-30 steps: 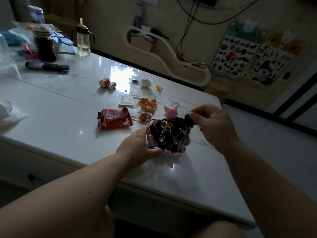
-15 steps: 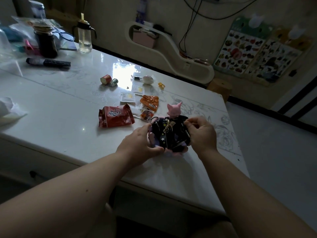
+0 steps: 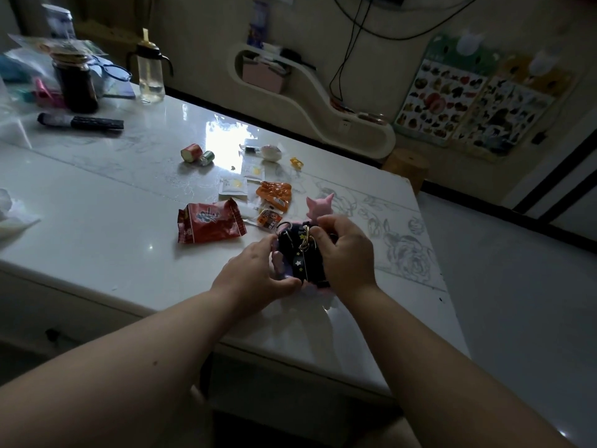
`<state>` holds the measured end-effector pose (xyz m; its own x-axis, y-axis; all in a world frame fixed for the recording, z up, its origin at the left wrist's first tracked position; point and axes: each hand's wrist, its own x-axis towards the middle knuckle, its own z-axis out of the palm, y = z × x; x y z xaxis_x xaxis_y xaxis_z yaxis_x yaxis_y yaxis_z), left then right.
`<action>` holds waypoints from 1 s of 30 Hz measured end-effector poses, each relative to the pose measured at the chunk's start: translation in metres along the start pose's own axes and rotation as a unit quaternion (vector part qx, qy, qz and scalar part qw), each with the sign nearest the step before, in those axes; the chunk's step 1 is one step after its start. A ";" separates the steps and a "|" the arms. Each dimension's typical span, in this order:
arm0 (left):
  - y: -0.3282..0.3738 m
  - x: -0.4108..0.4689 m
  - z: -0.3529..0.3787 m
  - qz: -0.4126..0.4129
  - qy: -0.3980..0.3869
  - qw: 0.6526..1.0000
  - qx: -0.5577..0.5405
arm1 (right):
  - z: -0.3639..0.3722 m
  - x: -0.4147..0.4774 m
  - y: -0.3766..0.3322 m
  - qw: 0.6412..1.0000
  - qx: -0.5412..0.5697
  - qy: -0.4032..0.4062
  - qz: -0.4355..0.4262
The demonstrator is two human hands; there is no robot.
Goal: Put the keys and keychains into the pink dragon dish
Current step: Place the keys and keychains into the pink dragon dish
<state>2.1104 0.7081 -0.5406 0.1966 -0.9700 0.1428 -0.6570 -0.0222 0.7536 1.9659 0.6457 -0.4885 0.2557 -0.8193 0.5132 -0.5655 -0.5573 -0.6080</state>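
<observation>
The pink dragon dish (image 3: 318, 206) stands near the table's right front, its horned head rising behind my hands. A dark keychain bundle with stars, a gold clasp and key rings (image 3: 302, 253) fills the dish. My left hand (image 3: 255, 273) cups the dish's left side, thumb along its front rim. My right hand (image 3: 347, 253) presses on the bundle from the right, fingers curled over its top edge. The keys themselves are mostly hidden under the dark fabric and my fingers.
A red snack packet (image 3: 210, 221), an orange packet (image 3: 274, 195) and small sachets (image 3: 234, 185) lie just behind the dish. Farther back are small cans (image 3: 197, 155), a black remote (image 3: 80, 121), a dark jar (image 3: 76, 82) and a bottle (image 3: 150, 72). The table's edge (image 3: 433, 253) drops off to the right.
My right hand came down from holding a dark keychain piece above the dish and now presses on the bundle in it. My left hand stayed on the dish's left side.
</observation>
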 end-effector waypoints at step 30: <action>0.000 0.000 0.000 0.001 0.000 1.000 0.001 | -0.030 -0.040 0.033 0.999 -0.032 0.017 0.030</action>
<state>2.1107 0.7078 -0.5409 0.1950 -0.9702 0.1438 -0.6587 -0.0209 0.7521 1.9139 0.6641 -0.5110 0.1944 -0.8449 0.4984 -0.6277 -0.4976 -0.5986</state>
